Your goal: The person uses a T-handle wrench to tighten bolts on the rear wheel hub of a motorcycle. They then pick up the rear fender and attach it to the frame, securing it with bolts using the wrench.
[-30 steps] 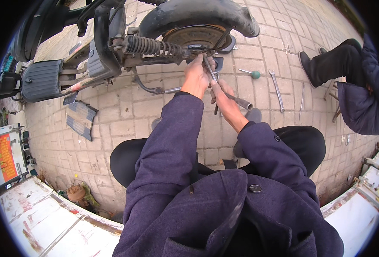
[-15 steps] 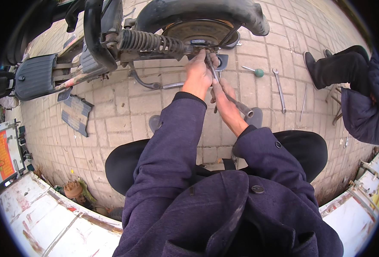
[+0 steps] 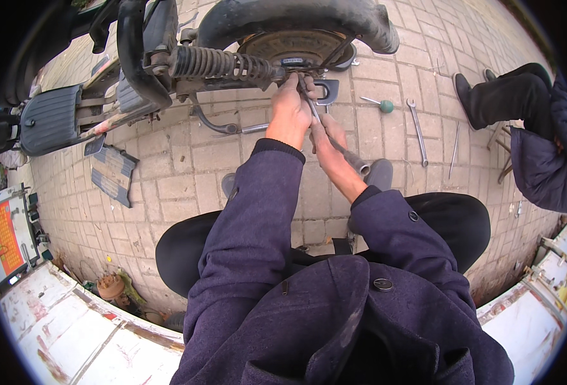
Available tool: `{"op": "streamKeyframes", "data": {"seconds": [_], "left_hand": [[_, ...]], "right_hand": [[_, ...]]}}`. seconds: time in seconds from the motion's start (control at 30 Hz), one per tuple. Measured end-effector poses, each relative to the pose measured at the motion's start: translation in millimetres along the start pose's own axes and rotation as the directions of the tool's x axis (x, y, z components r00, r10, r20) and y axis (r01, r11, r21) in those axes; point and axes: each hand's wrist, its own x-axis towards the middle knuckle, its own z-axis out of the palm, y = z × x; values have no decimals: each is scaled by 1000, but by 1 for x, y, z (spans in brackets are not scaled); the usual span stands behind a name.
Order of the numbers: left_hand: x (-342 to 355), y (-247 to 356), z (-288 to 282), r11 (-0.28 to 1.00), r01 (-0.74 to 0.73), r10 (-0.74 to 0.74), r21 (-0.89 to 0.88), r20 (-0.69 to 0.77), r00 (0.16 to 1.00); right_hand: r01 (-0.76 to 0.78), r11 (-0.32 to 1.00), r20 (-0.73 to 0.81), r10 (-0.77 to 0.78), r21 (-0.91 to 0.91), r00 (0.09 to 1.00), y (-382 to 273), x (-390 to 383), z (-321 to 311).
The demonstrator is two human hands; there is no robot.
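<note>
My left hand (image 3: 289,109) is closed at the rear wheel's hub, its fingers around the upper end of a metal socket wrench (image 3: 313,110). Lower on the same tool, my right hand (image 3: 330,144) grips its shaft, and a hollow round end (image 3: 363,169) sticks out beyond the knuckles. The scooter wheel (image 3: 290,48) has a dark, dusty tyre. A coil-spring shock absorber (image 3: 222,64) runs to the hub just left of my fingers. What the wrench's upper tip touches is hidden by my fingers.
On the paving right of my hands lie a green-handled screwdriver (image 3: 385,106), an open-ended wrench (image 3: 418,135) and a thin rod (image 3: 454,151). A seated person's legs (image 3: 511,96) are at the far right. A ribbed mat (image 3: 113,174) lies left; a kickstand (image 3: 226,128) juts out beneath the scooter.
My right hand and the wrench's hollow end have shifted slightly left and up. My left hand stays at the hub, and more of a dark D-shaped piece behind it shows.
</note>
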Motion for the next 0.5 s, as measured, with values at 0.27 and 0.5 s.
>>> {"op": "streamKeyframes", "data": {"seconds": [0.27,0.5], "left_hand": [[0,0,-3,997,-35,34,66,8,999],[-5,7,-1,991,-23,22,132,11,1000]], "right_hand": [[20,999,-22,-21,-27,1000,2,-1,5],[-23,998,1,23,52,1000,-5,-4,8]]}}
